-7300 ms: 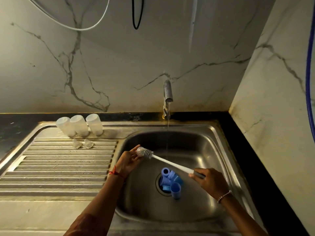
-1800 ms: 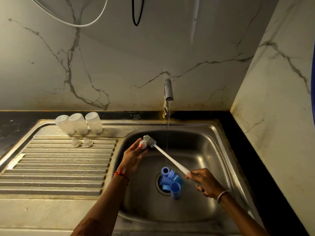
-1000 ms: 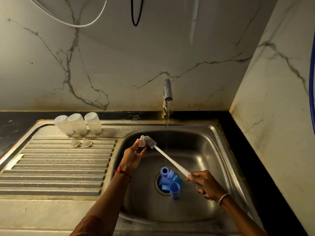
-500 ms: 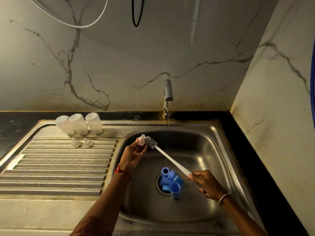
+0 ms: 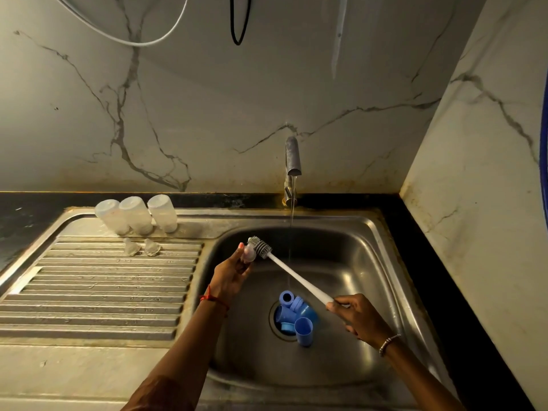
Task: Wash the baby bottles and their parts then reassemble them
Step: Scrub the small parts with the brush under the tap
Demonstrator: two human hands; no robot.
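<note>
My left hand (image 5: 229,275) pinches a small clear teat (image 5: 248,254) over the left side of the sink basin (image 5: 370,262). My right hand (image 5: 357,317) grips the white handle of a bottle brush (image 5: 292,275); its grey bristle head touches the teat. Three clear bottles (image 5: 136,214) stand upside down at the back of the drainboard (image 5: 98,292), with two clear teats (image 5: 142,247) lying just in front of them. Several blue caps and collars (image 5: 295,315) are piled over the drain.
The tap (image 5: 292,161) at the back runs a thin stream of water into the basin, right of the brush head. A marble wall stands close on the right, and black counter edges the sink.
The brush head has slid a little up along the teat, which my left hand has turned slightly; both hands stay in about the same place.
</note>
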